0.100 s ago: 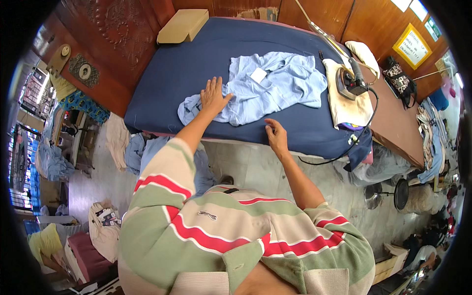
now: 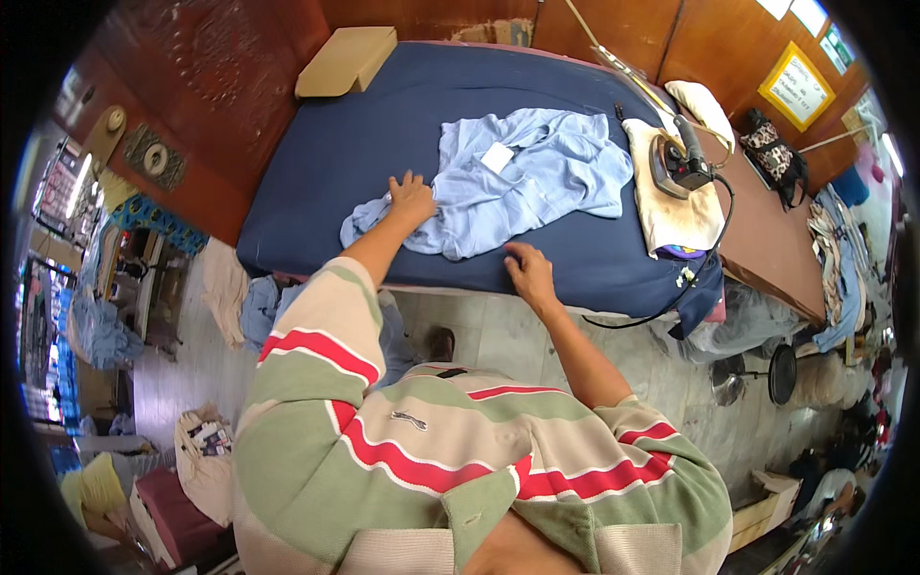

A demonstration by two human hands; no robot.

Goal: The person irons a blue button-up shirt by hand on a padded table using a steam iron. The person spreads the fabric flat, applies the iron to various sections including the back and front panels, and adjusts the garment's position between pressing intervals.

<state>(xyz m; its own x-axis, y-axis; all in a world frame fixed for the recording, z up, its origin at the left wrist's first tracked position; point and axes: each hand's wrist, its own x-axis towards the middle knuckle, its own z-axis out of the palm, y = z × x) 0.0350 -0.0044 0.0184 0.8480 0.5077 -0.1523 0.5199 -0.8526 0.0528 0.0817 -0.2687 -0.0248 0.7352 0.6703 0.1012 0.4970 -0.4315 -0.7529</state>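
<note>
Nearest is the person's striped shirt (image 2: 412, 450); past it, at the near edge of the navy tabletop (image 2: 335, 144), the right hand (image 2: 532, 276) has its fingers loosely bent and the thumb parted from them, just beside the light blue garment (image 2: 537, 182); the left hand (image 2: 412, 201) lies on the garment's left part, fingers a little bent, and I cannot tell whether they pinch any cloth; the garment lies rumpled across the middle of the tabletop, one end toward the left edge, with a white tag (image 2: 497, 156) on it; toward the right edge an iron (image 2: 678, 168) rests on a cream cloth (image 2: 685, 225), its black cord (image 2: 725, 225) running down to the near edge; a cardboard box (image 2: 347, 62) sits at the far left corner; beyond the far edge stands a wooden wall (image 2: 628, 21).
</note>
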